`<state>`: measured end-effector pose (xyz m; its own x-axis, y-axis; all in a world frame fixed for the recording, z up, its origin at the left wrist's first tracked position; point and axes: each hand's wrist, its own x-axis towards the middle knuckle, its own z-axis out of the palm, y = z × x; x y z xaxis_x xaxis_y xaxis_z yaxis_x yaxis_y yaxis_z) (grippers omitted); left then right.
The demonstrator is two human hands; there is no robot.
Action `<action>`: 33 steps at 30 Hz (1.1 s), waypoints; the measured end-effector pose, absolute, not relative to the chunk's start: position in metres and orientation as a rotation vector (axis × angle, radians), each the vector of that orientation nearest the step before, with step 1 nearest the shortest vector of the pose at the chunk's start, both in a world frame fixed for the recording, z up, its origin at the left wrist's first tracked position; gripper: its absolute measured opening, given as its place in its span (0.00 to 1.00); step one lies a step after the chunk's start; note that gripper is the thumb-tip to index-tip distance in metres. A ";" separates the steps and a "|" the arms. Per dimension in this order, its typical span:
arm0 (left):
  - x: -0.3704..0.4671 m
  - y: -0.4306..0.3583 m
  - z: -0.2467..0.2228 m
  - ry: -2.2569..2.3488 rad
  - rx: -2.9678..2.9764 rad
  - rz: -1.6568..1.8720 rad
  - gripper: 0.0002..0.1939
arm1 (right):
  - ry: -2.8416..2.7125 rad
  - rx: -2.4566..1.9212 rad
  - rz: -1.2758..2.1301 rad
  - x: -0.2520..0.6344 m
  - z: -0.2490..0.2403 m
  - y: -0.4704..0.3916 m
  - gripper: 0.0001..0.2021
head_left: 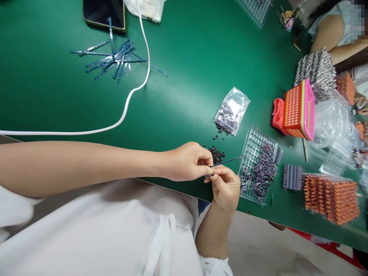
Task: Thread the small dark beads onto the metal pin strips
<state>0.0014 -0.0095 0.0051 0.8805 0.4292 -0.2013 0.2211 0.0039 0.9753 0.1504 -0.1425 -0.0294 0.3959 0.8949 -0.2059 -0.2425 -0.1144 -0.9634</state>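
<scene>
Dark-blue, metallic-looking strip [230,160] pinched at one end between the fingertips of the left hand [189,163] and right hand [225,188], near the edge of the green surface [181,96], with the far end pointing at a clear tray [248,142]. Grip of both hands drawn nearly closed, thumb to finger, with little gap beyond the strip's own thickness; held so finely, probably, because of its slimness. Both hands brought together at one end, perhaps for steadiness.

Dark beads [217,155] heaped just beside the left fingertips, presumably for a short reach. Farther back, a plastic bag [231,111] with more loose beads at its lower edge, likely spilled from inside. Spiky dark pieces [262,165] jumbled in the tray, probably to keep from scattering. Spare blue strips [115,60] fanned out well apart from the hands, near a phone [105,13], maybe to avoid crowding.

Pinched end mostly covered by fingertips; tiny dark bits there too small to identify. Phone cut off by the top edge. Over or under the white cable [86,133], for one stray strip: impossible to tell. Co-worker's hand [360,101] at the right edge, too small to read.
</scene>
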 end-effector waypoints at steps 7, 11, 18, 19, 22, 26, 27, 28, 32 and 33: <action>0.001 -0.008 0.005 0.505 1.641 0.165 0.10 | -0.663 -1.303 1.114 0.152 -0.031 -0.144 0.04; 0.001 -0.006 0.006 0.532 1.653 0.155 0.10 | -0.654 -1.360 1.042 0.150 -0.031 -0.142 0.05; 0.002 -0.006 0.005 0.504 1.533 0.329 0.09 | -0.737 -1.382 0.785 0.146 -0.026 -0.140 0.07; 0.002 -0.006 0.004 0.484 1.505 0.350 0.08 | -0.752 -1.373 0.755 0.146 -0.026 -0.141 0.07; 0.003 -0.006 0.002 0.444 1.416 0.375 0.07 | -0.808 -1.372 0.686 0.146 -0.024 -0.144 0.06; 0.004 -0.006 0.002 0.444 1.337 0.354 0.06 | -0.884 -1.441 0.618 0.145 -0.025 -0.146 0.05; 0.004 -0.006 0.003 0.443 1.338 0.354 0.06 | -0.897 -1.437 0.596 0.144 -0.026 -0.146 0.05; 0.004 -0.006 0.004 0.443 1.346 0.356 0.06 | -0.910 -1.422 0.570 0.143 -0.026 -0.146 0.06; 0.003 -0.007 0.004 0.443 1.394 0.381 0.06 | -0.947 -1.370 0.475 0.140 -0.028 -0.144 0.10; 0.003 -0.007 0.004 0.444 1.416 0.393 0.06 | -0.954 -1.376 0.456 0.139 -0.028 -0.143 0.10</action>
